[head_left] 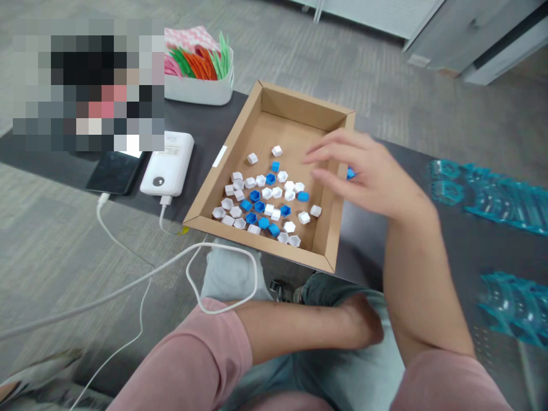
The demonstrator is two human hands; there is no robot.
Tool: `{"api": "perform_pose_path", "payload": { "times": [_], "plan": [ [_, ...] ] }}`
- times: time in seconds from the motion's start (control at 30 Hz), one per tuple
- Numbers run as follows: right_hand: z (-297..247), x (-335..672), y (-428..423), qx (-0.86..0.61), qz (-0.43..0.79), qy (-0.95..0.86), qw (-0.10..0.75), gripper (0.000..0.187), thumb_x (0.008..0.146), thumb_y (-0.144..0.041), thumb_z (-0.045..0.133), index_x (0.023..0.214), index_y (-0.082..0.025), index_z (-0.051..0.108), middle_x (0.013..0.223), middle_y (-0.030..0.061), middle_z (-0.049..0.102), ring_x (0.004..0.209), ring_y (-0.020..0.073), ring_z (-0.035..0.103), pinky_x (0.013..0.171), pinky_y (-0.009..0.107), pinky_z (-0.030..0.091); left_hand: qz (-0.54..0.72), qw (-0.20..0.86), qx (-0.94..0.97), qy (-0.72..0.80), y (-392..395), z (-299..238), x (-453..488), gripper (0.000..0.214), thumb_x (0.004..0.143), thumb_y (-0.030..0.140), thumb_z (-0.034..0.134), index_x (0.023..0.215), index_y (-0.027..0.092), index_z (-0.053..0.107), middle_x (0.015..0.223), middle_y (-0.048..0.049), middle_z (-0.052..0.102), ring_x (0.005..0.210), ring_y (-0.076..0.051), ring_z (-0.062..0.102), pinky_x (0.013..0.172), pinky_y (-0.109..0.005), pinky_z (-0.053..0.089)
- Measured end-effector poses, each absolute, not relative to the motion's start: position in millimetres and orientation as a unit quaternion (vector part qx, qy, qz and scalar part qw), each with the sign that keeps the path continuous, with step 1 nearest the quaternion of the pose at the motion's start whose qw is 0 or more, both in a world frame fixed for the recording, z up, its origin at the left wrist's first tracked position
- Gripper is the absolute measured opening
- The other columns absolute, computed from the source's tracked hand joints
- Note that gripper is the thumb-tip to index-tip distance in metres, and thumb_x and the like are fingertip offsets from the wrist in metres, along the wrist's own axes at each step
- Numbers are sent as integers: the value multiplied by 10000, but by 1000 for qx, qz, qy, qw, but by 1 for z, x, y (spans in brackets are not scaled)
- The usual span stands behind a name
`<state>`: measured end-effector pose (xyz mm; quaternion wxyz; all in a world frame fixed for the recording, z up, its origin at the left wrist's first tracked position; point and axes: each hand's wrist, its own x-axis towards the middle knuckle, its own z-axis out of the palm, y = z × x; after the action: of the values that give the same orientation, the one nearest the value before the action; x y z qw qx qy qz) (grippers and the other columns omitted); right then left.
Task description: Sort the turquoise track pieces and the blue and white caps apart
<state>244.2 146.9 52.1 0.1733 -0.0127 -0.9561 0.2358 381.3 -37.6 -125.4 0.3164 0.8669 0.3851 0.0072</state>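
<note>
My right hand hovers over the right wall of a shallow cardboard box, thumb and fingers apart, nothing between the fingertips. A small blue piece shows in the gap between thumb and fingers; whether it touches the palm or lies beyond the wall I cannot tell. Inside the box, mostly toward the near side, lie many small hexagonal cups, some white and some blue, in mixed orientations. My left hand rests on my lap, bent at the wrist, its fingers hidden.
Clear teal plastic trays lie on the dark table at right, with more nearer. Left of the box are a white power bank, a black phone and a white basket of colourful strips. A white cable loops in front.
</note>
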Motion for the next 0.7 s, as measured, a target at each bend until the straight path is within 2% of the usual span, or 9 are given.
{"api": "perform_pose_path", "payload": {
  "times": [0.07, 0.13, 0.2, 0.3, 0.43, 0.5, 0.6, 0.7],
  "plan": [
    [51, 268, 175, -88, 200, -939, 266, 254, 1187, -477, 711, 1302, -318, 873, 1359, 120, 852, 1331, 366, 772, 1223, 597, 567, 11, 312, 883, 350, -41, -123, 376, 271, 1010, 115, 731, 1006, 223, 979, 1095, -202, 908, 972, -287, 848, 736, -378, 586],
    [38, 293, 206, -170, 179, -907, 342, 335, 1154, -588, 735, 1268, -303, 871, 1320, 144, 858, 1333, 385, 777, 1208, 611, 584, 16, 298, 896, 329, -45, -120, 370, 274, 1028, 93, 720, 1016, 203, 970, 1081, -218, 897, 964, -312, 848, 762, -403, 585],
    [16, 315, 234, -257, 176, -882, 352, 521, 1120, -762, 674, 1293, -304, 853, 1364, 153, 847, 1366, 414, 767, 1188, 652, 604, 15, 288, 904, 316, -48, -116, 362, 251, 1049, 105, 720, 1032, 181, 959, 1079, -228, 889, 952, -314, 844, 780, -407, 564],
    [-19, 337, 262, -331, 210, -878, 276, 790, 1030, -954, 626, 1460, -315, 803, 1547, 170, 784, 1506, 460, 700, 1278, 718, 560, 3, 291, 907, 306, -51, -109, 353, 239, 1095, 155, 702, 1089, 146, 940, 1084, -226, 882, 949, -281, 825, 798, -386, 513],
    [-44, 337, 276, -308, 248, -899, 187, 1204, 832, -1114, 713, 1727, -311, 655, 1805, 203, 595, 1708, 513, 517, 1427, 741, 415, -13, 281, 909, 307, -50, -101, 346, 243, 1118, 190, 690, 1138, 127, 924, 1109, -235, 871, 976, -263, 806, 808, -360, 461],
    [-48, 330, 278, -287, 247, -909, 172, 1334, 757, -1135, 767, 1800, -324, 584, 1895, 206, 486, 1773, 541, 411, 1447, 779, 349, -24, 275, 911, 306, -50, -99, 346, 237, 1125, 232, 714, 1142, 125, 924, 1148, -240, 870, 1021, -275, 815, 816, -356, 464],
    [-51, 322, 277, -266, 238, -923, 146, 1351, 716, -1110, 834, 1807, -359, 572, 1934, 201, 429, 1793, 576, 338, 1423, 853, 285, -38, 285, 905, 314, -49, -97, 344, 279, 1128, 349, 774, 1175, 117, 921, 1194, -234, 869, 1083, -291, 826, 845, -360, 491],
    [-53, 322, 274, -255, 219, -933, 126, 1252, 715, -1033, 908, 1736, -364, 631, 1870, 194, 509, 1747, 570, 391, 1409, 844, 278, -51, 303, 896, 320, -49, -95, 342, 423, 1135, 489, 787, 1247, 99, 907, 1231, -229, 865, 1124, -301, 823, 897, -382, 513]
  ]
}}
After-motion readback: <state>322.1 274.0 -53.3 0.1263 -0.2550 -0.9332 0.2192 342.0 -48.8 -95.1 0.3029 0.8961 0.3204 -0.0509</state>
